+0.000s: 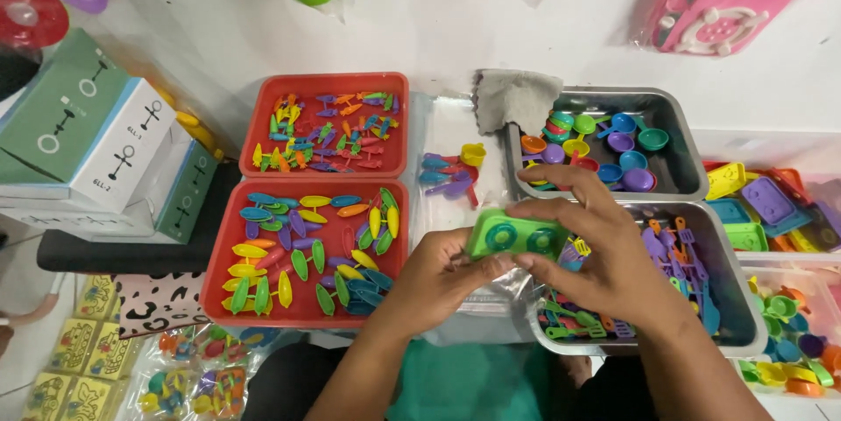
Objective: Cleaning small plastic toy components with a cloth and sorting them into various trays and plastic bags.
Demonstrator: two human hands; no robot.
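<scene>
Both hands on the green toy stove (514, 235), over the clear bag.
Your left hand (438, 274) pinches its near-left edge, your right hand (604, 254) curls over its right end; keep it level above the clear plastic bag (491, 298) between the 2 red trays (263, 237) and the steel trays (736, 298).

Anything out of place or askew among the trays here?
A crumpled grey cloth hangs over the corner of the upper metal tray. A few small plastic toy pieces lie loose between trays. Otherwise sorted.
</scene>
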